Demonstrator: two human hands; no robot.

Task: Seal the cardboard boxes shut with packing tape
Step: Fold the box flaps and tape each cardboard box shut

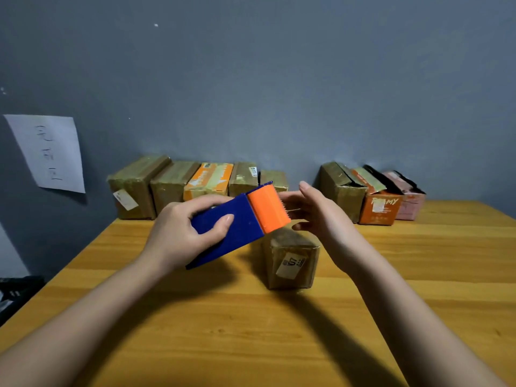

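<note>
Left hand: we grip the blue-and-orange tape dispenser, fingers curled round its blue body. Right hand: fingers relaxed, spread at the orange cutter end, holding nothing we can make out. Below both: one taped cardboard box on the tabletop. Along the wall: two rows of boxes.

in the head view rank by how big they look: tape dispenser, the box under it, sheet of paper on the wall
1. White paper sheet and blue-and-orange plastic tape dispenser: alike, and the dispenser sits nearer the camera, so unranked.
2. Brown cardboard box with the white label: smallest, partly hidden.
</note>
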